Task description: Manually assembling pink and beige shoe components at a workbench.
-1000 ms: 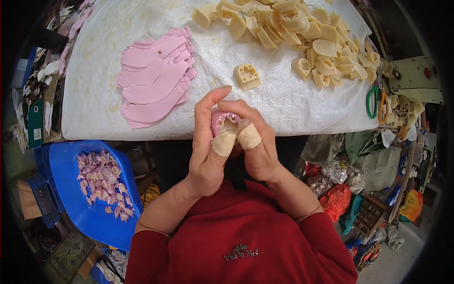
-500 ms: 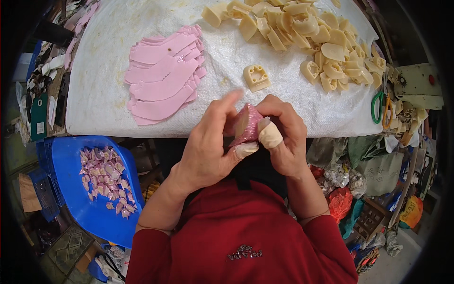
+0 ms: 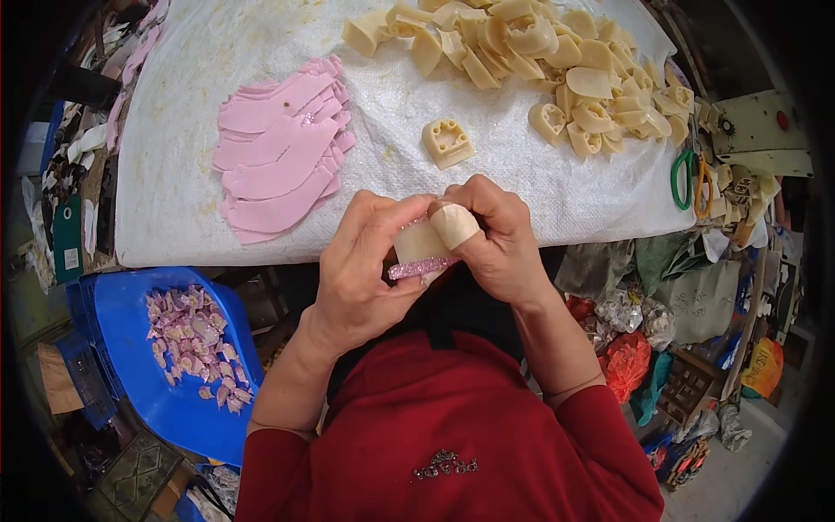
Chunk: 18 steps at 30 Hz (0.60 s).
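Over the near edge of the table, both hands hold a beige shoe heel [image 3: 416,243] with a glittery pink covering [image 3: 421,267] along its lower edge. My left hand [image 3: 344,274] is closed round its left side. From the other side my right hand [image 3: 500,239] grips it, its wrapped thumb [image 3: 456,228] pressing near the top. Fingers hide part of the heel. A single bare heel [image 3: 448,143] lies on the table just beyond. To the left is a fanned stack of pale pink cut pieces [image 3: 278,152].
A heap of beige heels [image 3: 596,83] covers the table's far right, on a white woven sheet [image 3: 383,148]. Green scissors handles [image 3: 682,181] lie by the right edge. A blue scoop-shaped bin [image 3: 130,374] at lower left holds small pinkish pieces [image 3: 191,335]. Bags and clutter fill the right side.
The heel has been turned in my hands, so a bare beige face shows where glittery pink was before. The right thumb has moved up and left onto it. The whole view has shifted slightly.
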Motion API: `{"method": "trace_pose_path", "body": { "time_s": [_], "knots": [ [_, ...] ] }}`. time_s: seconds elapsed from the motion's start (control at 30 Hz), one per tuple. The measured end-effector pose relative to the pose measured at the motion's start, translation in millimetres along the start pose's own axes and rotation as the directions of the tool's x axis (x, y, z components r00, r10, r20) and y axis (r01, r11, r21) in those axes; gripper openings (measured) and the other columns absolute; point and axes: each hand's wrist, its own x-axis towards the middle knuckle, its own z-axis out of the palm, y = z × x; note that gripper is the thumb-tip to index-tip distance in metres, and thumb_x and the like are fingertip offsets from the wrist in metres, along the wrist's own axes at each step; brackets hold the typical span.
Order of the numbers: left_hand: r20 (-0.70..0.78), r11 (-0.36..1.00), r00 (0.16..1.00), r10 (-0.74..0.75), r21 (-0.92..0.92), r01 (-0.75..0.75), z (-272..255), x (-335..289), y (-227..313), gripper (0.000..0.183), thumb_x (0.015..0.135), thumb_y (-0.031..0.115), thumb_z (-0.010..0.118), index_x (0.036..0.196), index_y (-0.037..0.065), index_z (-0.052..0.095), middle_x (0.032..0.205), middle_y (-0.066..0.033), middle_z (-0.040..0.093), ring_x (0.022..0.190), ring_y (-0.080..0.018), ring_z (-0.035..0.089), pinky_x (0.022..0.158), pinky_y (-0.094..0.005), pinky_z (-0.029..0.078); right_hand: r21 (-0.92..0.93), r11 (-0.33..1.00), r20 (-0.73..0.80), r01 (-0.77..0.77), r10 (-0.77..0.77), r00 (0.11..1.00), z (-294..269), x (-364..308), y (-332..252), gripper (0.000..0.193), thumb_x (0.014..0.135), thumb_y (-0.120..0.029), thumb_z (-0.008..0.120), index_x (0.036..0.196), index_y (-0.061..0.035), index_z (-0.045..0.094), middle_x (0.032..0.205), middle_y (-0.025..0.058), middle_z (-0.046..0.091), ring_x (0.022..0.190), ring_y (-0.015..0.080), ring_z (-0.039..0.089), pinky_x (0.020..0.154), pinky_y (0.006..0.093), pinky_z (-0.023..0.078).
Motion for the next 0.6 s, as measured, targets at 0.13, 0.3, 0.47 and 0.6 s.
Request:
{"method": "trace_pose_path", "body": {
  "time_s": [0.13, 0.3, 0.47, 0.6],
  "knots": [
    [-0.04, 0.994, 0.994, 0.101, 0.052, -0.099, 3.4, 1.3, -8.0, 0.054, 0.058, 0.002, 0.081, 0.106, 0.001, 0.055, 0.085, -0.0095, 0.055, 0.069, -0.0175, 0.052, 0.055, -0.0267, 0.042, 0.195, 0.981, -0.067, -0.013, 0.027, 0.997, 0.6, -2.2, 9.0, 0.019, 0.09, -0.02, 0.059, 0.095, -0.0017, 0.06, 0.086, 0.0019, 0.061, 0.077, 0.0101, 0.057, 0.068, 0.0265, 0.047],
    [-0.109, 0.997, 0.991, 0.082, 0.003, -0.082, 8.9, 2.8, -1.3, 0.049, 0.055, 0.007, 0.083, 0.095, 0.001, 0.054, 0.08, -0.0111, 0.055, 0.063, -0.0252, 0.056, 0.054, -0.0318, 0.047, 0.662, 0.737, 0.075, -0.141, 0.121, 0.99, 3.2, -8.1, 14.8, 0.025, 0.094, -0.025, 0.054, 0.103, -0.002, 0.061, 0.097, 0.0035, 0.061, 0.091, 0.0114, 0.057, 0.08, 0.0268, 0.046],
    [-0.249, 0.964, 0.954, 0.164, 0.245, -0.102, 27.3, -2.6, -1.2, 0.048, 0.057, 0.009, 0.082, 0.094, 0.0, 0.052, 0.075, -0.012, 0.052, 0.057, -0.0261, 0.056, 0.049, -0.0328, 0.046, 0.144, 0.989, -0.092, -0.041, 0.055, 0.994, 11.9, -7.6, 0.1, 0.027, 0.095, -0.025, 0.052, 0.105, -0.0009, 0.059, 0.099, 0.0051, 0.061, 0.091, 0.0127, 0.057, 0.08, 0.0271, 0.046],
    [-0.258, 0.931, 0.946, 0.198, 0.352, -0.099, 27.6, 2.1, 1.1, 0.046, 0.059, 0.009, 0.081, 0.094, -0.001, 0.052, 0.072, -0.0113, 0.049, 0.054, -0.026, 0.055, 0.046, -0.0335, 0.046, 0.324, 0.944, -0.149, -0.058, 0.111, 0.983, 18.0, -6.6, 10.8, 0.029, 0.096, -0.026, 0.049, 0.106, 0.0003, 0.058, 0.1, 0.0067, 0.062, 0.09, 0.0139, 0.058, 0.08, 0.0278, 0.046]
  ]
}}
